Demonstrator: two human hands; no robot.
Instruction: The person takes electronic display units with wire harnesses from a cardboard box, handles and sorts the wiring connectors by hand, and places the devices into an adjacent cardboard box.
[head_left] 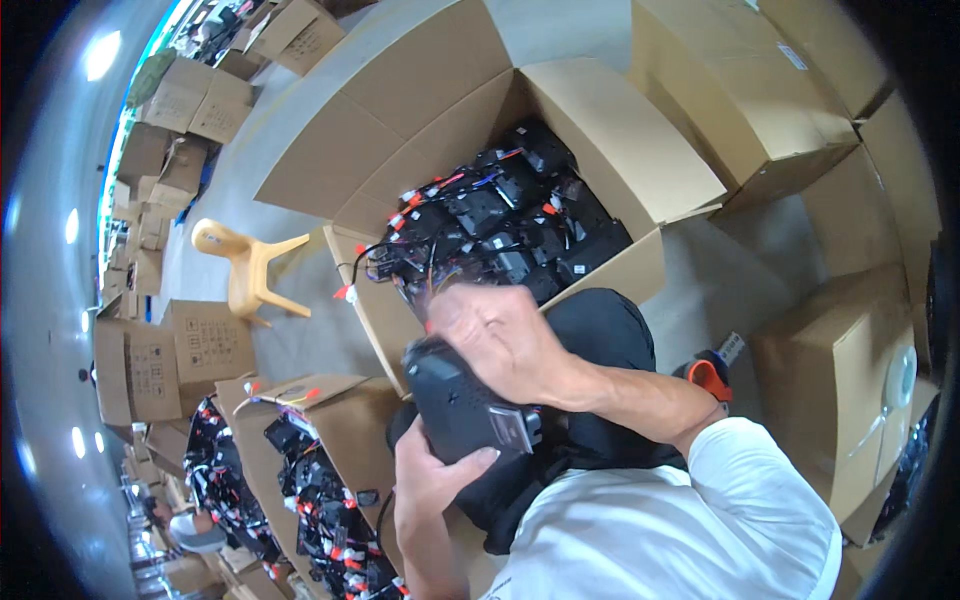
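A black plastic device (455,400) with a small clear window at its near end is held over my lap. My left hand (430,470) grips its near left side, thumb laid across the top. At its far end is my right hand (500,335), fingers curled and partly blurred. Thin wires show beyond those fingers, but what they pinch is hidden. Just past my hands stands an open cardboard box (610,150), with several similar black devices (480,215) heaped inside among cables and red and white connectors.
Left of me, cardboard boxes hold more black wired units (335,520). A yellow plastic stool (250,270) stands on the grey floor. Tall cartons (740,90) rise at the right, with an orange-handled tape dispenser (708,378) near my right arm. Another person (190,525) is at the far lower left.
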